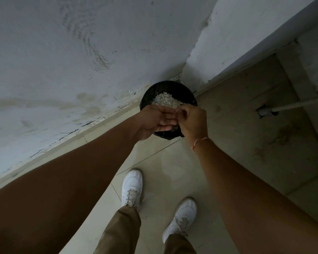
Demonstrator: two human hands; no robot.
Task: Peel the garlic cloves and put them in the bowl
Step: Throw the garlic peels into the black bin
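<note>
A black round bin stands on the floor in the corner of the wall. Inside it lies a pile of pale garlic skins. Both my hands hover just above the bin's near side. My left hand is flat with its palm turned up and its fingers stretched to the right. My right hand has its fingers curled and pressed against the left hand's fingertips and palm. I see nothing clearly held in either hand. No garlic clove or bowl is in view.
A stained white wall runs along the left and behind the bin. Beige floor tiles lie underfoot, with my two white shoes on them. At the right, a ribbed metal hose comes out of a floor pipe.
</note>
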